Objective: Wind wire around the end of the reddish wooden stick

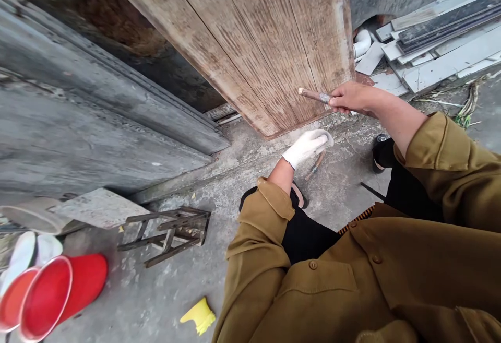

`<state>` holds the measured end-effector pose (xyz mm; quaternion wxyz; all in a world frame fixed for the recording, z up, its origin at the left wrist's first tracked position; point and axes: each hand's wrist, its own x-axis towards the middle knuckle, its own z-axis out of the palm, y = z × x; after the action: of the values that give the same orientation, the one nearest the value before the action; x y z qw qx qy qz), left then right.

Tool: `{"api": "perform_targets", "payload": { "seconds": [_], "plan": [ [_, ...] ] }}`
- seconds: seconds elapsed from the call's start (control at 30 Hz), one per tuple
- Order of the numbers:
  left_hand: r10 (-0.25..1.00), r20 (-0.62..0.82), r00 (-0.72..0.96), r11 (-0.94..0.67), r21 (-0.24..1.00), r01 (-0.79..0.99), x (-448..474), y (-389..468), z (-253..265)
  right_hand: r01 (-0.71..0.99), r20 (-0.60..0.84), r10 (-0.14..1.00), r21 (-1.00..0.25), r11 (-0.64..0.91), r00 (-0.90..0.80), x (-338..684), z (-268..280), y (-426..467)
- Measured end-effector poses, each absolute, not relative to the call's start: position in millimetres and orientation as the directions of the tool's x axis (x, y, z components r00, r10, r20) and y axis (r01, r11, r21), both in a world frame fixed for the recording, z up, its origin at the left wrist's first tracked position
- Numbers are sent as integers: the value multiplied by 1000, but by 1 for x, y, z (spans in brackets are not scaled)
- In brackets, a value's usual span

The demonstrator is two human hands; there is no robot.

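My right hand (348, 97), bare, is closed around a short wooden handle (313, 94) with wire wound about it near my fingers. Its pale blunt end points left, in front of the weathered plank panel (258, 45). Lower down, my left hand (308, 147) wears a white knit glove and its fingers are curled. A greyish piece (327, 138) shows at its fingertips, too unclear to name. Just below the glove is a curved brown piece with a dull bound part (315, 166); I cannot tell whether the hand holds it or it lies on the ground.
Grey boards (97, 97) lean at left. A small wooden stool (172, 233) and red buckets (74, 291) stand lower left, with a yellow scrap (199, 316) on the concrete floor (156, 301). Stacked boards and tiles (438, 56) and a white pipe (362, 43) are at upper right.
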<state>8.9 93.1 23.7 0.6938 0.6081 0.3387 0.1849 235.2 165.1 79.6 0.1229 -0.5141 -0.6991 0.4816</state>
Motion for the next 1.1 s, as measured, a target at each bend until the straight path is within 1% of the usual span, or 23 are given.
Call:
{"api": "perform_targets", "payload": {
  "seconds": [0.07, 0.13, 0.17, 0.2, 0.23, 0.3, 0.37, 0.43, 0.53, 0.57, 0.6, 0.63, 0.67, 0.7, 0.77, 0.8, 0.83, 0.9, 0.97, 1.0, 1.03, 1.07, 1.1],
  "plan": [
    [642, -247, 726, 185, 969, 165, 15, 87, 28, 769, -324, 881, -636, 67, -346, 230, 67, 167],
    [659, -241, 713, 163, 971, 177, 14, 85, 32, 860, -368, 864, -492, 133, -344, 224, 56, 163],
    [677, -234, 698, 144, 972, 185, 12, 86, 35, 882, -425, 823, -437, 177, -376, 221, 52, 158],
    [702, -219, 678, 119, 974, 191, 8, 88, 38, 879, -495, 758, -424, 217, -426, 219, 50, 153],
    [731, -197, 653, 89, 977, 196, 4, 90, 40, 868, -574, 665, -424, 258, -477, 217, 49, 146],
    [789, -149, 596, 32, 979, 203, -5, 95, 45, 817, -677, 460, -504, 279, -574, 216, 51, 133],
    [846, -106, 522, 2, 981, 196, -14, 100, 50, 755, -687, 314, -604, 254, -655, 216, 57, 123],
    [876, -79, 476, -14, 982, 190, -18, 104, 51, 685, -642, 241, -696, 214, -728, 217, 65, 117],
    [861, -85, 501, -36, 973, 227, -19, 109, 45, 600, -593, 95, -782, 168, -800, 217, 77, 114],
    [859, -94, 504, -44, 966, 255, -18, 110, 40, 573, -570, 69, -804, 160, -819, 218, 80, 115],
    [864, -104, 492, -46, 958, 283, -16, 112, 35, 546, -539, 83, -823, 158, -838, 220, 83, 117],
    [879, -115, 463, -41, 949, 313, -15, 113, 30, 525, -505, 148, -836, 160, -850, 222, 85, 120],
    [889, -133, 438, -26, 940, 340, -13, 113, 24, 518, -470, 261, -841, 159, -843, 225, 87, 123],
    [887, -161, 432, -2, 936, 353, -11, 113, 20, 531, -440, 401, -834, 149, -804, 228, 88, 127],
    [837, -207, 507, 28, 941, 338, -7, 109, 15, 583, -394, 661, -808, 82, -639, 234, 88, 135],
    [797, -218, 563, 36, 948, 317, -5, 106, 14, 605, -384, 744, -796, 35, -548, 235, 87, 138],
    [755, -222, 617, 38, 954, 297, -2, 102, 15, 627, -387, 790, -779, -4, -476, 236, 86, 140],
    [691, -230, 685, 39, 958, 283, 2, 96, 19, 678, -384, 827, -735, -4, -411, 233, 80, 141],
    [664, -245, 706, 16, 949, 315, 3, 91, 23, 765, -388, 819, -637, 93, -422, 227, 73, 138],
    [668, -244, 703, -15, 940, 341, 3, 90, 25, 803, -411, 791, -574, 163, -454, 224, 70, 136],
    [684, -233, 691, -58, 927, 370, 1, 91, 27, 821, -454, 739, -522, 233, -498, 221, 66, 134],
    [707, -214, 674, -105, 910, 400, -1, 92, 28, 819, -519, 657, -494, 292, -547, 219, 63, 131],
    [727, -196, 658, -148, 891, 428, -3, 93, 28, 803, -591, 548, -493, 335, -592, 217, 60, 128]
  ]
}}
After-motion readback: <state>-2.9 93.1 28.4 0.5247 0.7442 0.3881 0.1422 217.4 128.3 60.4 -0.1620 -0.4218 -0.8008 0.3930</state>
